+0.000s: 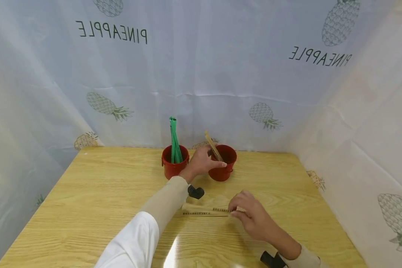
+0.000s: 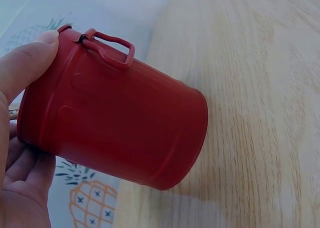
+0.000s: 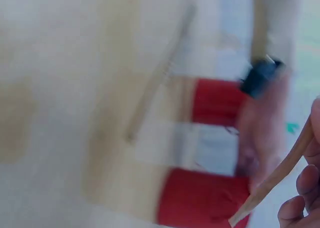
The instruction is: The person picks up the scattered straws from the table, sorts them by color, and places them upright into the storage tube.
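Observation:
My left hand [image 1: 202, 160] grips the right-hand red bucket [image 1: 225, 172] by its rim, thumb on one side and fingers on the other. In the left wrist view that bucket [image 2: 125, 108] shows its wire side handle. Tan printed slim sticks [image 1: 213, 146], like paper-wrapped straws, lean out of it. My right hand [image 1: 254, 216] pinches one end of another tan stick [image 1: 221, 210] above the table. Slightly bent, this held stick [image 3: 280, 173] runs out from the fingers in the right wrist view. A similar stick [image 1: 195, 213] lies on the table just beneath.
A second red bucket [image 1: 171, 171], left of my left hand, holds several green-wrapped sticks [image 1: 174, 143] upright. The wooden table [image 1: 97, 197] ends at a pineapple-print curtain [image 1: 194, 74]. Black wrist mounts [image 1: 196, 192] sit on both wrists. The right wrist view is blurred.

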Demonstrator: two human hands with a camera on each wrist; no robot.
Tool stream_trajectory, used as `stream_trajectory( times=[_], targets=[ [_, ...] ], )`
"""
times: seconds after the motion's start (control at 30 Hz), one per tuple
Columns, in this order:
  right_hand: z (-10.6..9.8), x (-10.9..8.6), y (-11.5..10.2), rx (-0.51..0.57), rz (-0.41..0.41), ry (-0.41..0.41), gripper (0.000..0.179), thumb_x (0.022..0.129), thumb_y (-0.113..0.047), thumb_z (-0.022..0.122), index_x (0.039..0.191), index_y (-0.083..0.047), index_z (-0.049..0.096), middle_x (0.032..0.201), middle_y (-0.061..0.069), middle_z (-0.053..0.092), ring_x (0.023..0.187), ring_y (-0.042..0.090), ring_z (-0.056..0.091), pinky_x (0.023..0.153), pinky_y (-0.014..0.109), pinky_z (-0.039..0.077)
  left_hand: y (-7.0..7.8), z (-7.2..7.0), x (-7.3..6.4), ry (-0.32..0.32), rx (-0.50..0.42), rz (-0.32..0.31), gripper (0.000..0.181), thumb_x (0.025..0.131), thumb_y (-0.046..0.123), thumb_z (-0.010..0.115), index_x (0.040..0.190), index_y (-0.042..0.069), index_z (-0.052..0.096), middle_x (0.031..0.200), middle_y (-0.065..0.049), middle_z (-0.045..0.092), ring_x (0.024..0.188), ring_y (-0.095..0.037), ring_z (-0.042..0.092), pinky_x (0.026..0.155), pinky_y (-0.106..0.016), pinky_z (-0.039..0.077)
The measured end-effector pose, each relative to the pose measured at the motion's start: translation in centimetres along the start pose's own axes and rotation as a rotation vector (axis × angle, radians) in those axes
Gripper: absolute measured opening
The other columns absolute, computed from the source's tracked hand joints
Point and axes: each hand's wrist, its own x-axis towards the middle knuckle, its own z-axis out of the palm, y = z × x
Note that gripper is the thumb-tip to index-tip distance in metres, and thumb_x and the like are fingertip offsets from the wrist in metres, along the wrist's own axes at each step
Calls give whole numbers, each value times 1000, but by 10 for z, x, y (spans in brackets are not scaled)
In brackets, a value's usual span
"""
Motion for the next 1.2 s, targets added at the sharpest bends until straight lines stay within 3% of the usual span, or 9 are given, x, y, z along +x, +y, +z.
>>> stream_trajectory(
  times=[0.13,0.27,0.43,0.63,0.93,1.2],
  targets=[
    [-19,21,12,74,12,135,28,86,11,72,97,-14,67,92,0,67,83,11,49,71,29,43,-2,0,2,6,3,28,72,84,29,88,147,10,58,144,-8,65,139,-31,58,112,-48,54],
    [-33,39,24,151,24,265,24,85,19,68,97,-2,66,89,5,64,80,12,47,69,25,40,-3,2,2,-12,-16,24,67,86,28,88,145,12,60,142,-6,66,139,-29,59,111,-46,55],
    [-41,63,35,212,146,358,18,88,21,64,97,6,66,88,-8,61,74,8,49,67,20,44,0,1,0,-10,-25,-8,70,85,29,88,147,14,58,142,-4,66,139,-28,59,108,-46,57],
    [-38,98,44,240,274,437,6,92,14,67,97,11,66,81,-16,59,70,3,51,63,15,44,-2,1,2,-15,-27,19,69,86,28,87,146,12,58,140,-5,67,135,-27,61,106,-44,58],
    [-24,132,69,201,378,460,6,96,2,70,98,7,70,81,11,59,68,15,48,56,18,38,-5,2,2,-22,-50,40,67,87,27,86,145,9,58,140,-11,67,132,-28,63,105,-46,58],
    [-9,139,94,125,474,412,7,94,-2,73,98,3,73,91,18,61,82,23,45,70,26,37,-1,0,-1,-14,-29,20,65,85,29,87,143,14,60,137,-4,69,135,-26,63,110,-45,56]
  ],
)
